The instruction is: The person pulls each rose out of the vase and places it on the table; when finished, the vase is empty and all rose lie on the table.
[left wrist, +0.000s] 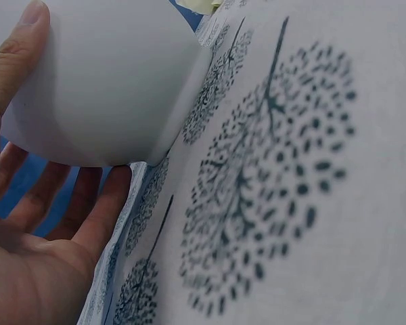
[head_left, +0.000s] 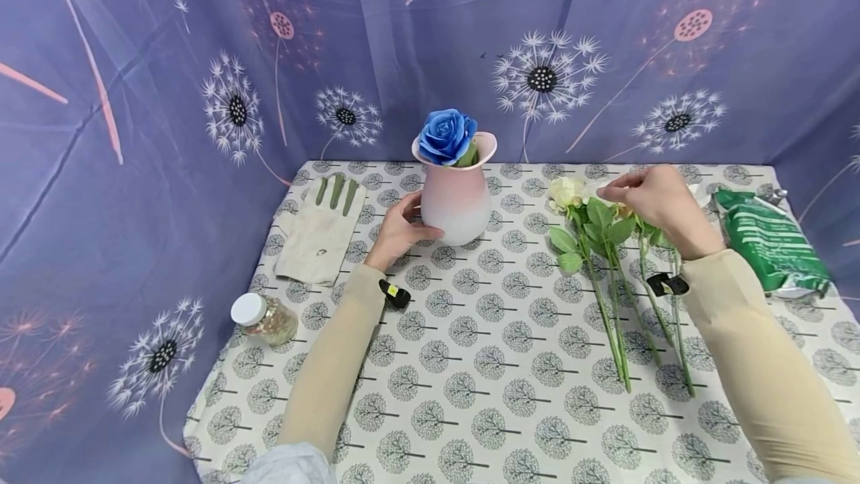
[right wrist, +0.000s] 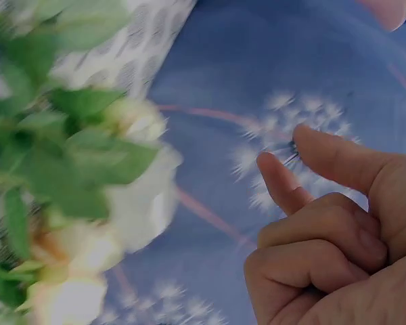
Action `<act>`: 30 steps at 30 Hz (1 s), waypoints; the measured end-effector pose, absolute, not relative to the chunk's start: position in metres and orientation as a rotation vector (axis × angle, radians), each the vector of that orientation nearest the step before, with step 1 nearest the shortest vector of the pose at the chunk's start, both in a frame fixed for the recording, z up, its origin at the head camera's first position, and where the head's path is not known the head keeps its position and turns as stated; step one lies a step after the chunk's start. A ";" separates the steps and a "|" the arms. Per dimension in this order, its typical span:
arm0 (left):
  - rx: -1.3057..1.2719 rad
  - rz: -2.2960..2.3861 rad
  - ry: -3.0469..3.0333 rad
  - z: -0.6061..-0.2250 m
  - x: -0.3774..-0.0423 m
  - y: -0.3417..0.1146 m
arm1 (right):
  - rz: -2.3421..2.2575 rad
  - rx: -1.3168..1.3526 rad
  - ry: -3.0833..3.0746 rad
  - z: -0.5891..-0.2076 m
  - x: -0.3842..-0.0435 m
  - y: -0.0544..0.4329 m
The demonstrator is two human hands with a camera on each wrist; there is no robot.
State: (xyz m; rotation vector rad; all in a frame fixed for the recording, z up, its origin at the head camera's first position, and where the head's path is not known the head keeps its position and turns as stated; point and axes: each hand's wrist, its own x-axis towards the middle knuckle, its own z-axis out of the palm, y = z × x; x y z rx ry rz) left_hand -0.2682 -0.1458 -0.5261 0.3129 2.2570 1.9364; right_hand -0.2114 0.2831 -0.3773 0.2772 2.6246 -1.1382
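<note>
A pink-to-white vase (head_left: 457, 204) stands at the back of the table with a blue rose (head_left: 446, 138) in its flared mouth. My left hand (head_left: 401, 228) holds the vase's lower body from the left, thumb on the near side and fingers around the other, as the left wrist view shows. Cream-white roses (head_left: 566, 191) with green leaves and long stems lie to the right. Over their blooms is my right hand (head_left: 661, 200). In the right wrist view its fingers (right wrist: 318, 261) are curled, with a small gap between thumb and index tip and nothing held there.
A green bag (head_left: 773, 241) lies at the right edge, beyond the stems. On the left are pale gloves (head_left: 319, 237) with green fingers and a white-lidded jar (head_left: 265, 318) on its side. A blue dandelion-print curtain (head_left: 430, 43) closes off the back.
</note>
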 end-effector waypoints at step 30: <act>0.287 1.920 2.250 -0.524 -0.268 -0.147 | -1.030 -0.399 2.854 -0.282 -0.247 0.108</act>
